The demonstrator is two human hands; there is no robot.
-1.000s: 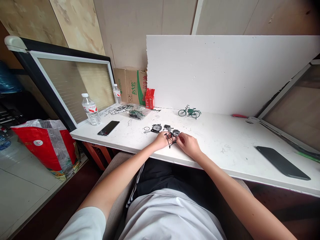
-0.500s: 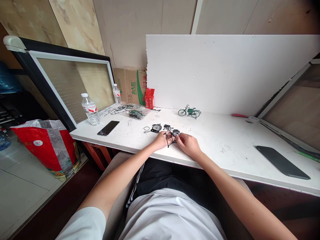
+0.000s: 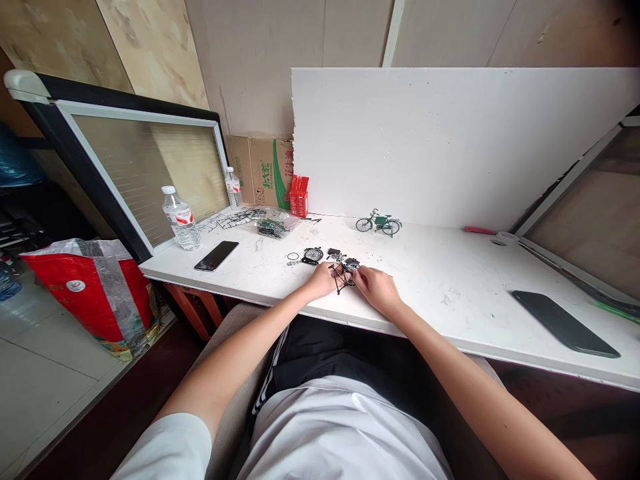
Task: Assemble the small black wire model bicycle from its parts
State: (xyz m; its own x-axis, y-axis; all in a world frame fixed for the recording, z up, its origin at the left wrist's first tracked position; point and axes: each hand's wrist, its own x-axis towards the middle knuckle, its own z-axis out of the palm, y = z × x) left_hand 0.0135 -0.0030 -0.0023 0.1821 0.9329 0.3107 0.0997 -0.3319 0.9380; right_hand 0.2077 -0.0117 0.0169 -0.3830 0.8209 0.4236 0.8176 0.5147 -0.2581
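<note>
Near the table's front edge, my left hand (image 3: 321, 281) is closed on a black model bicycle frame (image 3: 341, 275), which sits between my two hands. The fingers of my right hand (image 3: 374, 285) pinch at its right side, by a wheel; any smaller piece in them is hidden. Just beyond my hands lie a black spoked wheel (image 3: 314, 254), a thin ring (image 3: 293, 256) and a small dark block-shaped part (image 3: 335, 253). Farther back, a finished-looking green model bicycle (image 3: 379, 223) stands upright.
On the left are a phone (image 3: 217, 256), a water bottle (image 3: 181, 219), and a clear bag of green and black parts (image 3: 273, 227). Black part frames (image 3: 240, 218) lie behind them. A red box (image 3: 299, 197) stands at the back; a dark phone (image 3: 565, 323) lies right.
The bicycle frame has tilted slightly between my hands, and my right fingers have shifted a little at its side. Everything else on the table stays put.
</note>
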